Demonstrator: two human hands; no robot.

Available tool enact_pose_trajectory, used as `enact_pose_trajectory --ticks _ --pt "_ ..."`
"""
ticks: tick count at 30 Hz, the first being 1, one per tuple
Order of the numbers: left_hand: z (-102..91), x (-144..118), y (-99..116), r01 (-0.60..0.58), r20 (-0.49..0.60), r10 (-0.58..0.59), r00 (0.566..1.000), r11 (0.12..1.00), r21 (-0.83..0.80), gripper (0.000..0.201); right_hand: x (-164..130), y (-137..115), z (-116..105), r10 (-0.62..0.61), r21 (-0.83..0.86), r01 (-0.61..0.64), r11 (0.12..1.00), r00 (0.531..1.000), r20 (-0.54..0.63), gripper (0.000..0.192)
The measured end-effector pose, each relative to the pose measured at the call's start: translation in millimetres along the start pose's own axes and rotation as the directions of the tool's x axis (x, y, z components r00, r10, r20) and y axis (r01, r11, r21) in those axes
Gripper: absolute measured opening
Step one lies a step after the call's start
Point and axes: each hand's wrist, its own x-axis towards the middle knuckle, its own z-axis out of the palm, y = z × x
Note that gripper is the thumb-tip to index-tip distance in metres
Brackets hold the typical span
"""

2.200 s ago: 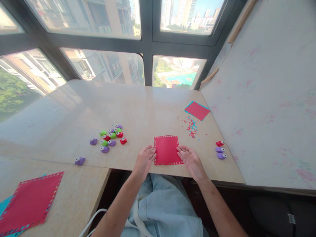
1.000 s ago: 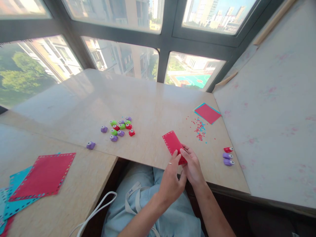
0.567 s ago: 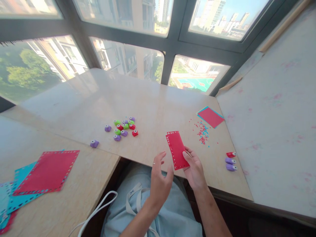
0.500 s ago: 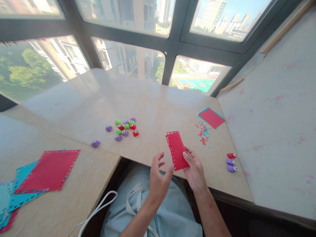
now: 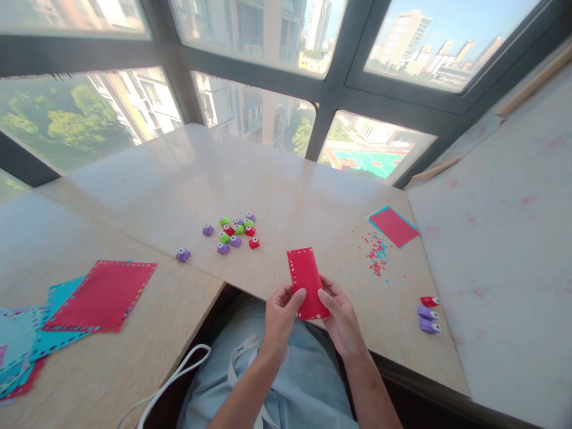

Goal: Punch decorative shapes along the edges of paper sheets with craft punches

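Observation:
A red sheet of paper (image 5: 307, 277), folded into a narrow rectangle with punched holes along its left, top and bottom edges, is held up over the table's front edge. My left hand (image 5: 280, 316) pinches its left side, thumb on the front. On its lower right side my right hand (image 5: 342, 316) grips it the same way, with the fingers behind the paper. To the left, beyond the hands, lies a cluster of purple, green and red craft punches (image 5: 238, 229). Red and blue paper bits (image 5: 378, 253) are scattered to the right.
Punched red (image 5: 107, 295) and blue sheets (image 5: 60, 345) overlap on the left table section. A small stack of red and blue paper (image 5: 393, 226) lies at the right, near the wall. Several more punches (image 5: 429, 313) stand by the wall. A white cable (image 5: 179, 375) hangs at lower left.
My left hand has closed on the paper's left side; before, it was apart with spread fingers. The paper has come left and stands straighter. The camera view has shifted a little.

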Motion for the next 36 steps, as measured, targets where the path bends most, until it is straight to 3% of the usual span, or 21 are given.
enact_pose_trajectory --ticks 8,18,26,31,36 --pt "-11.5 7.9 5.8 0.006 -0.085 -0.011 0.996 0.998 -0.067 0.045 1.7 9.9 -3.2 0.054 -0.102 -0.038 0.994 0.986 0.156 0.047" --pt "-38.5 20.5 22.9 -0.040 -0.224 0.017 0.975 0.994 -0.102 0.056 2.1 10.3 -5.9 0.116 -0.125 -0.095 0.988 0.978 0.172 0.056" --pt "-32.1 17.8 17.9 -0.095 -0.059 0.114 0.992 0.960 0.263 0.041 1.0 14.9 -2.4 0.091 -0.049 -0.084 0.995 0.983 0.160 0.053" --pt "-28.1 16.0 13.9 -0.187 0.017 0.210 0.978 0.830 0.525 0.035 -1.3 11.9 -5.1 0.094 -0.048 -0.087 0.995 0.980 0.176 0.053" --pt "-26.8 14.8 15.0 -0.238 0.073 0.260 0.963 0.695 0.679 0.026 -2.4 12.4 -5.0 0.098 -0.044 -0.093 0.995 0.985 0.142 0.056"
